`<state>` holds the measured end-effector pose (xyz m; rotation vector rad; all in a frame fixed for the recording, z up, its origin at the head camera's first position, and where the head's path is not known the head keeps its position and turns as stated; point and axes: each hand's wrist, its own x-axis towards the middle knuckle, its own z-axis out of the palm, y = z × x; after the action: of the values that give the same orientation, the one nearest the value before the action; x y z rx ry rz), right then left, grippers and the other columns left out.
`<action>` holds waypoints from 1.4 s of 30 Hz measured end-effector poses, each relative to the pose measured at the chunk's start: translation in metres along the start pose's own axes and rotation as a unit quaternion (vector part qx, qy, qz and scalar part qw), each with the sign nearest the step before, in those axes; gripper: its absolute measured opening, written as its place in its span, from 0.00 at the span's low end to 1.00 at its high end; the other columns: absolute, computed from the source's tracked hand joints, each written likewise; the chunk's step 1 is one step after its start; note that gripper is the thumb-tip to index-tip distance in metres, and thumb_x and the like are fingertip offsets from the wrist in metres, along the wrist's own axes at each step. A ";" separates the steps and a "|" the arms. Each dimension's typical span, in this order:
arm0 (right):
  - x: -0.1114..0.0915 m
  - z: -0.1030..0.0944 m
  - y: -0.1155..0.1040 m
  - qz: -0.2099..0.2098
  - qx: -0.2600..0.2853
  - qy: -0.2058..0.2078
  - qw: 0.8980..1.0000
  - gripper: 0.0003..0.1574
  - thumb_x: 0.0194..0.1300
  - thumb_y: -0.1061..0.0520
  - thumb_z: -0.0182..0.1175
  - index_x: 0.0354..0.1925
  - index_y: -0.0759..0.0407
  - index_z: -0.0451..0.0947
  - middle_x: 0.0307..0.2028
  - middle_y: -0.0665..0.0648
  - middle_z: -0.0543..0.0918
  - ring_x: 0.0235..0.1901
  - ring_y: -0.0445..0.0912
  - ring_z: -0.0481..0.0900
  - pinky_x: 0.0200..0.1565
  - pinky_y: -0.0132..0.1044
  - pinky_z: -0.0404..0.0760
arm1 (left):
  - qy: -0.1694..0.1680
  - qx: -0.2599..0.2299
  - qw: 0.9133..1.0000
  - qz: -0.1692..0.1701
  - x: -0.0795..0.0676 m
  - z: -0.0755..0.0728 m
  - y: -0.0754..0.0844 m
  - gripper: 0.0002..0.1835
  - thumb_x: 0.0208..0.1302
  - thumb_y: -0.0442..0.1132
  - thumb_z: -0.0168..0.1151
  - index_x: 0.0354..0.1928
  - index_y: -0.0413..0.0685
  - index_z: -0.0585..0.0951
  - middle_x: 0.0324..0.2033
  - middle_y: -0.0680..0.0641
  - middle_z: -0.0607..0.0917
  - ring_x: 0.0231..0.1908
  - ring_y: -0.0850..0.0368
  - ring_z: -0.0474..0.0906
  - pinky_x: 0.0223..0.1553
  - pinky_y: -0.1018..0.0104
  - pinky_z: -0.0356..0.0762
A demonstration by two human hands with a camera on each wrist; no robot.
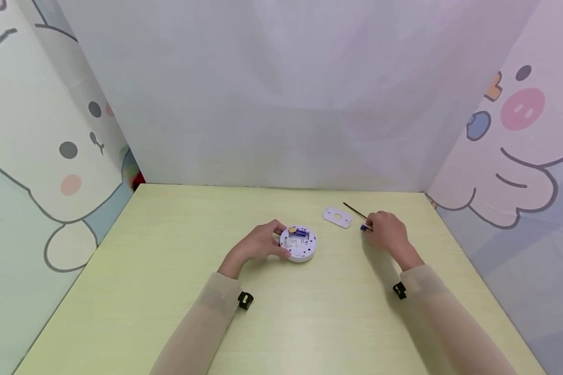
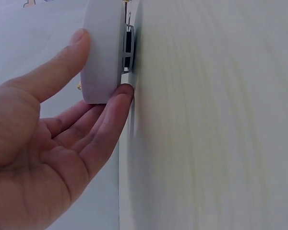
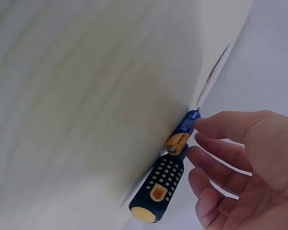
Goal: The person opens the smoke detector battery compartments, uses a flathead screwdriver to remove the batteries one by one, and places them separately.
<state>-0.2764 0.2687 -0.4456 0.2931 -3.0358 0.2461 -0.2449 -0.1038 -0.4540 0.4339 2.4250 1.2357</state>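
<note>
A round white device (image 1: 298, 250) lies with its underside up, a battery (image 1: 296, 232) showing in its open compartment. My left hand (image 1: 262, 240) grips its left rim, thumb on one face and fingers at the other side in the left wrist view. My right hand (image 1: 386, 229) is bent down over a blue and orange battery (image 3: 183, 132), with thumb and index fingertips right at its side. Beside this battery lies a screwdriver, its dark, yellow-ended handle (image 3: 158, 189) seen in the right wrist view. Its thin shaft (image 1: 355, 211) points away to the back left.
A white mounting plate (image 1: 334, 219) with a central hole lies between the device and the screwdriver. The pale yellow table (image 1: 169, 312) ends at a grey curtain (image 1: 281, 104). Cartoon-printed sheets (image 1: 51, 156) stand at both sides.
</note>
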 end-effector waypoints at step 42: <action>0.016 -0.016 -0.128 -0.149 0.135 0.022 0.979 0.16 0.61 0.54 0.67 0.47 0.55 0.82 0.42 0.56 0.85 0.41 0.50 0.81 0.43 0.43 0.78 | -0.004 -0.007 1.000 0.013 0.000 -0.001 0.000 0.36 0.51 0.46 0.77 0.62 0.53 0.71 0.56 0.51 0.77 0.43 0.60 0.81 0.49 0.58 0.77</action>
<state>-0.2657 0.1445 -0.4093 0.7421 -2.8575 0.6316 -0.2458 -0.1047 -0.4536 0.4656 2.4090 1.2593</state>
